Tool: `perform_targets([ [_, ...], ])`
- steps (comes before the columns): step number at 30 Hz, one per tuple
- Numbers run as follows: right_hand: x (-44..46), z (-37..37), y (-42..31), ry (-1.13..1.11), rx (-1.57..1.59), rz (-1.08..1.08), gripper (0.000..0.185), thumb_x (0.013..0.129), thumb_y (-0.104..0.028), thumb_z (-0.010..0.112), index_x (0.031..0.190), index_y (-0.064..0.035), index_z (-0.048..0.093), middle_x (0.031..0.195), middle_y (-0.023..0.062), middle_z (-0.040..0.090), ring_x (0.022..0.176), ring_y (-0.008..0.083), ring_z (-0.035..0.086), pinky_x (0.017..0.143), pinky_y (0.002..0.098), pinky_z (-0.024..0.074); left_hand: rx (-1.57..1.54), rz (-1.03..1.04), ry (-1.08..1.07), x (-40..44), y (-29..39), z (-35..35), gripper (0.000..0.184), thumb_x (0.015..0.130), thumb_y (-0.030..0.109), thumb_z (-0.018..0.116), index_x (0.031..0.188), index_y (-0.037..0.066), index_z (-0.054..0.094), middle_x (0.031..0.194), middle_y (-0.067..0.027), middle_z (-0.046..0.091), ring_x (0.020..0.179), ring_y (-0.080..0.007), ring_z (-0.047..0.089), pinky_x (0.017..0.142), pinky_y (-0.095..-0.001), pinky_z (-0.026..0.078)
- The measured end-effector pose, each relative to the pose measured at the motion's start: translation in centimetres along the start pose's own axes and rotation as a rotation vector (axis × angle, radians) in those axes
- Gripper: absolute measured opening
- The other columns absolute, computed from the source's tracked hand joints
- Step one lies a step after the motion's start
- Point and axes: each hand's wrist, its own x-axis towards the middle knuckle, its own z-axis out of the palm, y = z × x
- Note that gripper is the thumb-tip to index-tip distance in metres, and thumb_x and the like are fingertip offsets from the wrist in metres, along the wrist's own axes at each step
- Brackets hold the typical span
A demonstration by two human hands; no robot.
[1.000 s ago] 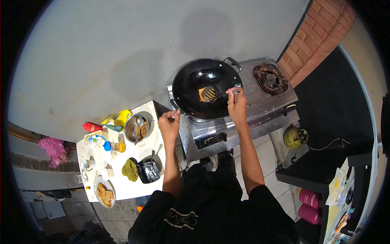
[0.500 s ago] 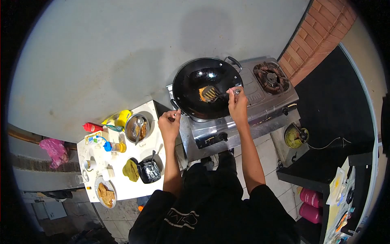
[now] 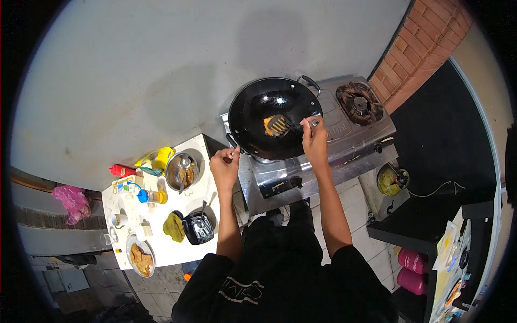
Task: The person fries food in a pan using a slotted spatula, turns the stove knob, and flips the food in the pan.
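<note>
A black wok (image 3: 264, 99) sits on the left burner of the steel stove. Inside it, the slotted head of a dark spatula (image 3: 279, 125) rests over a golden piece of frying food (image 3: 267, 124), covering part of it. My right hand (image 3: 315, 137) is closed around the spatula's handle above the wok's right side. At the lower left rim, my left hand (image 3: 225, 168) is closed, its fingertips pinching at the end of the wok's side handle (image 3: 231, 141); the exact grip is partly hidden.
The gas stove (image 3: 334, 159) has a second burner (image 3: 360, 103) on the right. On the white table (image 3: 167, 207) stand a metal bowl with spoons (image 3: 175, 177), a black dish (image 3: 199, 229), a green cloth (image 3: 173, 226), a blue-capped bottle (image 3: 153, 196) and a plate of fried food (image 3: 141, 259).
Almost nothing differs. The spatula head has shifted very slightly over the food, and the left fingers have moved a little at the wok's handle.
</note>
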Motion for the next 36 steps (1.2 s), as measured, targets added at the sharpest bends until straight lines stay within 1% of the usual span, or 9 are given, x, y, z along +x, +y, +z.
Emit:
perform_targets([
  [6,0.1,-0.2,0.2,-0.009,-0.096,-0.047,0.017,0.096,-0.015,0.051,0.098,0.0011,0.05,0.07,0.0121,0.06,0.055,0.0172,0.053,0.055,0.0323,0.0422,0.015,0.002,-0.002,0.0,-0.1,0.0,0.031,0.081,0.026,0.074,0.084,-0.004,0.071,0.067,-0.0112,0.063,0.06,-0.0145,0.057,0.058,-0.029,0.046],
  [11,0.0,-0.3,-0.4,-0.019,-0.049,0.015,0.018,0.097,-0.017,0.051,0.099,0.0012,0.051,0.07,0.0126,0.06,0.055,0.0201,0.053,0.057,0.0348,0.0424,0.02,-0.002,0.004,0.0,0.0,0.1,0.03,0.081,0.026,0.073,0.084,-0.004,0.071,0.067,-0.0106,0.062,0.058,-0.0146,0.057,0.056,-0.0294,0.045],
  [16,0.0,-0.3,-0.2,0.013,-0.048,-0.051,0.017,0.096,-0.016,0.051,0.099,0.0015,0.05,0.073,0.0131,0.062,0.056,0.0201,0.053,0.057,0.0338,0.0428,-0.034,0.018,0.035,0.2,-0.5,0.5,0.029,0.078,0.024,0.077,0.081,-0.003,0.069,0.063,-0.0084,0.059,0.051,-0.0142,0.053,0.05,-0.0285,0.041],
  [21,0.0,-0.3,-0.5,0.017,-0.003,-0.052,0.017,0.096,-0.015,0.052,0.098,0.0021,0.05,0.075,0.014,0.063,0.057,0.0203,0.054,0.058,0.0341,0.0438,0.018,0.005,0.003,0.1,0.3,0.1,0.025,0.08,0.022,0.074,0.083,-0.003,0.071,0.066,-0.0093,0.062,0.057,-0.0122,0.056,0.055,-0.0275,0.044],
  [23,0.0,-0.5,-0.9,-0.001,-0.086,-0.014,0.016,0.096,-0.014,0.052,0.098,0.0026,0.05,0.075,0.0147,0.063,0.059,0.0206,0.056,0.058,0.0335,0.0447,0.025,0.011,0.004,0.2,0.2,0.1,0.025,0.08,0.022,0.074,0.083,-0.003,0.071,0.065,-0.009,0.062,0.057,-0.0117,0.056,0.054,-0.0272,0.044],
  [29,0.0,-0.2,-0.8,0.025,-0.062,-0.082,0.014,0.095,-0.011,0.052,0.098,0.0026,0.051,0.075,0.0162,0.063,0.064,0.0223,0.06,0.059,0.0334,0.0456,-0.019,-0.012,0.011,0.2,-0.7,0.4,0.026,0.078,0.023,0.076,0.083,-0.002,0.07,0.064,-0.0081,0.058,0.052,-0.014,0.053,0.051,-0.0291,0.042],
  [33,0.1,-0.1,-0.5,0.008,-0.048,-0.027,0.014,0.095,-0.011,0.052,0.098,0.0026,0.051,0.076,0.0171,0.063,0.066,0.0231,0.062,0.06,0.0337,0.0459,-0.012,-0.004,0.019,0.1,-0.5,0.4,0.026,0.079,0.023,0.076,0.083,-0.002,0.07,0.065,-0.0079,0.058,0.052,-0.0135,0.053,0.05,-0.0284,0.041],
  [35,0.1,0.0,0.0,0.057,-0.033,-0.109,0.012,0.095,-0.01,0.053,0.097,0.0015,0.054,0.078,0.0057,0.062,0.056,0.0059,0.046,0.05,0.0239,0.0374,-0.005,0.026,0.034,0.0,-0.4,0.3,0.026,0.079,0.023,0.076,0.083,-0.002,0.07,0.065,-0.0077,0.058,0.052,-0.0132,0.053,0.05,-0.0282,0.041],
  [36,0.1,0.0,-0.4,0.056,-0.033,-0.107,0.012,0.095,-0.01,0.053,0.097,0.0015,0.054,0.078,0.0057,0.062,0.056,0.0059,0.046,0.05,0.0239,0.0374,-0.012,-0.006,0.02,0.0,-0.3,0.3,0.026,0.079,0.024,0.076,0.082,-0.002,0.07,0.065,-0.0073,0.058,0.052,-0.0129,0.052,0.05,-0.0281,0.04],
])
